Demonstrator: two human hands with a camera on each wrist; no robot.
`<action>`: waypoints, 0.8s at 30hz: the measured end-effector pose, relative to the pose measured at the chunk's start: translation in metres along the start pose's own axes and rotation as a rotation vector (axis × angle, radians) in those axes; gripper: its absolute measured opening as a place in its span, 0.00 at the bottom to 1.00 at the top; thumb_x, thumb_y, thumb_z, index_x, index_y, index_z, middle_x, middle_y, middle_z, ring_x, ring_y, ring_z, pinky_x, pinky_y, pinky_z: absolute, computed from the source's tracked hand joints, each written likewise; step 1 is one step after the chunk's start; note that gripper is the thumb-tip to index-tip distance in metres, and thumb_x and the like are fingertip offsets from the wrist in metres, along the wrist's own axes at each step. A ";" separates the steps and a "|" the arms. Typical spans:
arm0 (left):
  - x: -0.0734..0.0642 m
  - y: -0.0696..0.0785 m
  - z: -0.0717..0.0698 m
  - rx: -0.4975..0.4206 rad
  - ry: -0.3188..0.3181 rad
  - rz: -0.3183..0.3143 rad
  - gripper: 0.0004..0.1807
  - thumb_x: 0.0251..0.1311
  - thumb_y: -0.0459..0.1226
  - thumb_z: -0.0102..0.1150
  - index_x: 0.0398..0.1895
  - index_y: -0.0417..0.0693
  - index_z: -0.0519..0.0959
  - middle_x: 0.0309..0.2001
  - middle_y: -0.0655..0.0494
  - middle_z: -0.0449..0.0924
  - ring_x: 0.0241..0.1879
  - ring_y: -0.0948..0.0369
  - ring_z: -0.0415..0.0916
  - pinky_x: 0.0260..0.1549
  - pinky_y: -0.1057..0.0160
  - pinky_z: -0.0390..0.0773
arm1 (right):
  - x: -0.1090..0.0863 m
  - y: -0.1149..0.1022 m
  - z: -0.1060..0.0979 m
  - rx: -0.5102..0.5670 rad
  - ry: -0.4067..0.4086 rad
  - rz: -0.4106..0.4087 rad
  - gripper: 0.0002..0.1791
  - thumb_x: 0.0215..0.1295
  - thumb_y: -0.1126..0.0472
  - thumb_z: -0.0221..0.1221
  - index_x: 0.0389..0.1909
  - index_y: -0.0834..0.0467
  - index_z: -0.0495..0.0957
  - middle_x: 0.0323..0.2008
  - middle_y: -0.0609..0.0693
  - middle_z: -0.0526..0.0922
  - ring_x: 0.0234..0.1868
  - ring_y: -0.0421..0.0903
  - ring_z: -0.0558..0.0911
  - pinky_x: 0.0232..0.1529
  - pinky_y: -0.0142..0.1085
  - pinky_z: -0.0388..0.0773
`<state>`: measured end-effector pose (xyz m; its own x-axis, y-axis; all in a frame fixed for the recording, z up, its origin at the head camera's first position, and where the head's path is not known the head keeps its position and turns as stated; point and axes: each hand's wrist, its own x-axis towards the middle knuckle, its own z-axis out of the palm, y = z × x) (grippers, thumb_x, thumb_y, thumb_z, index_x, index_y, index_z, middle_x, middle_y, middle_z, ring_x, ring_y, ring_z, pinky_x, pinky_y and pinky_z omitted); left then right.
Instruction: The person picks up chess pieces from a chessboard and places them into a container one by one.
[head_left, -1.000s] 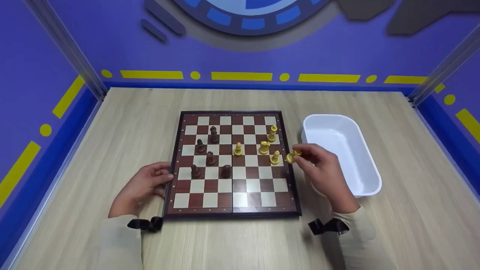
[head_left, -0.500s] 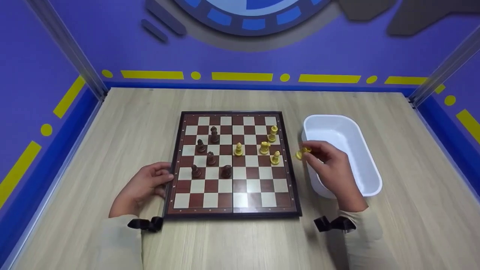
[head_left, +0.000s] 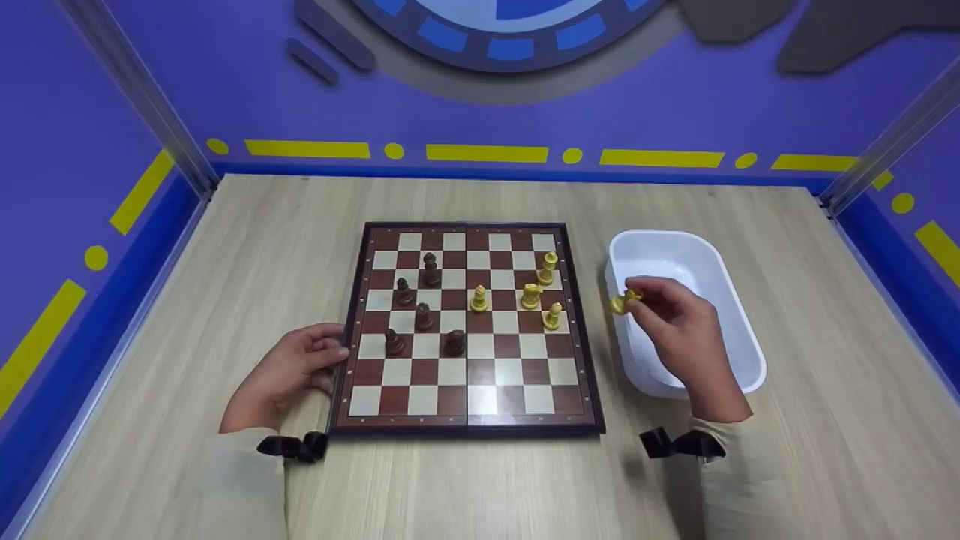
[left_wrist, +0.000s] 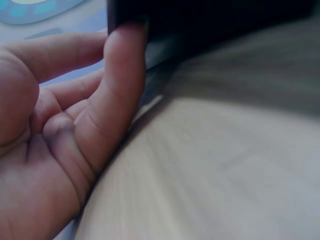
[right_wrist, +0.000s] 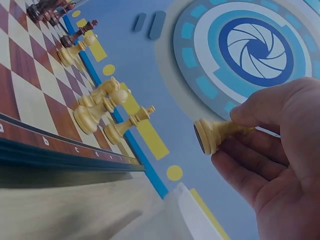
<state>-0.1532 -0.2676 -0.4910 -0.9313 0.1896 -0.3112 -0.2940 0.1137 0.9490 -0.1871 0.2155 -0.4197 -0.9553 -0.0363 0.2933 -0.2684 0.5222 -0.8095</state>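
Observation:
My right hand (head_left: 686, 330) pinches a gold chess piece (head_left: 621, 303), held tilted over the left rim of the white tub (head_left: 739, 322). In the right wrist view the chess piece (right_wrist: 215, 136) points its round base leftward, its top hidden by the fingers. The chessboard (head_left: 495, 367) lies flat, and my left hand (head_left: 281, 375) rests its fingertips against the left edge. Up close in the left wrist view, a fingertip (left_wrist: 125, 47) touches the dark side of the board. Several gold pieces, among them a knight (head_left: 531, 296), stand on its right half.
Several dark brown pieces, such as one tall piece (head_left: 430, 271), stand on the board's left half. The pale wooden table (head_left: 285, 225) is walled by blue panels (head_left: 480, 105) at the back and both sides.
My right hand has carried the gold chess piece rightward, from beside the board's right edge to over the tub's left rim. The left hand and the pieces on the board keep their places.

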 end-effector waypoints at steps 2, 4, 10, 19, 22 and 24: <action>0.000 0.000 0.000 0.000 -0.006 0.005 0.28 0.65 0.34 0.58 0.66 0.33 0.63 0.33 0.58 0.78 0.20 0.63 0.79 0.20 0.58 0.84 | 0.001 0.002 -0.002 -0.009 0.008 0.003 0.12 0.64 0.65 0.61 0.48 0.60 0.82 0.44 0.51 0.83 0.42 0.35 0.80 0.43 0.17 0.77; 0.000 0.000 0.000 -0.007 -0.017 0.012 0.28 0.65 0.34 0.57 0.66 0.32 0.63 0.33 0.58 0.79 0.20 0.63 0.80 0.21 0.58 0.84 | 0.001 0.004 -0.004 -0.015 0.014 0.006 0.12 0.65 0.65 0.61 0.49 0.61 0.81 0.44 0.51 0.83 0.42 0.34 0.80 0.43 0.17 0.77; 0.000 0.001 -0.001 -0.002 -0.019 0.014 0.28 0.66 0.34 0.57 0.66 0.32 0.62 0.32 0.59 0.79 0.21 0.63 0.80 0.21 0.58 0.84 | 0.003 0.007 -0.009 -0.029 0.023 0.029 0.13 0.65 0.63 0.61 0.50 0.61 0.81 0.45 0.52 0.83 0.41 0.33 0.80 0.43 0.17 0.77; -0.001 0.004 0.000 0.000 0.001 -0.002 0.28 0.65 0.34 0.57 0.65 0.33 0.64 0.34 0.56 0.79 0.21 0.62 0.81 0.21 0.58 0.84 | 0.004 0.011 -0.014 -0.037 0.043 0.067 0.14 0.65 0.62 0.61 0.51 0.60 0.81 0.45 0.53 0.83 0.42 0.33 0.80 0.43 0.16 0.76; -0.001 0.003 0.001 -0.014 -0.010 0.000 0.28 0.66 0.34 0.57 0.66 0.32 0.64 0.34 0.56 0.80 0.22 0.62 0.81 0.21 0.58 0.84 | 0.004 0.013 -0.013 -0.026 0.050 0.075 0.14 0.64 0.64 0.61 0.50 0.60 0.81 0.45 0.54 0.84 0.41 0.30 0.79 0.42 0.16 0.76; -0.002 0.002 0.001 -0.017 -0.016 0.003 0.28 0.66 0.34 0.57 0.66 0.32 0.64 0.33 0.57 0.80 0.22 0.62 0.81 0.21 0.59 0.84 | 0.004 0.014 -0.012 -0.024 0.049 0.081 0.14 0.64 0.64 0.62 0.50 0.60 0.82 0.44 0.55 0.84 0.40 0.29 0.79 0.41 0.16 0.76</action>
<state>-0.1519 -0.2671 -0.4884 -0.9286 0.2057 -0.3087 -0.2947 0.0966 0.9507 -0.1935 0.2333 -0.4240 -0.9663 0.0481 0.2527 -0.1872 0.5424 -0.8190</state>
